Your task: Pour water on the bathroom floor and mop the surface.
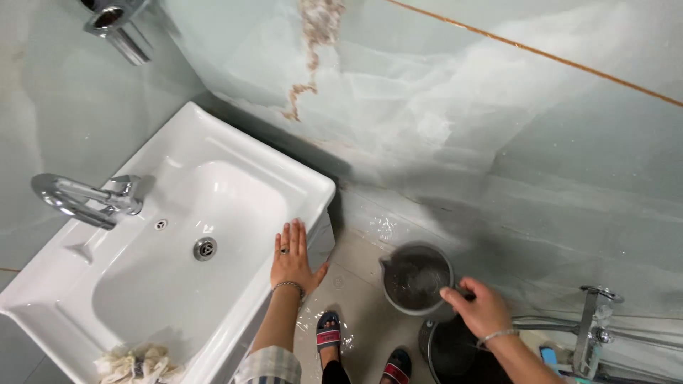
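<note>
Left hand [292, 257]: flat and open, fingers spread, palm pressed on the right rim of the basin; it grips nothing and seems to serve as a prop while the person leans over. A ring and a bracelet show on it.
Right hand [478, 306]: closed round the handle of the mug, knuckles up, lifting or tilting it just above the bucket. A bangle shows at the wrist.
Mug [416, 277]: grey, round, with a pouring lip on its left; held right of the basin, above the floor, its mouth facing up so the wet inside shows. Whether it holds water I cannot tell.
Bucket [448, 348]: dark, on the floor at the near right, just under the right hand; only part of its rim is in view.
Basin [235, 171]: white, rectangular, set against the wall at the left, bowl empty, drain [205, 248] near its middle.
Tap [78, 199]: chrome, at the basin's left edge, spout over the bowl; no water runs.
Cloth [139, 364]: pale, crumpled, lying on the near rim of the basin, out of either hand's reach.
Floor [363, 291]: light tile, wet and shining between basin and mug.
Feet [359, 348]: in dark sandals with red trim, planted on the wet tile below the hands.
Wall tap [594, 327]: chrome, far right, low on the marbled wall, close by the bucket, likely placed to fill it.
</note>
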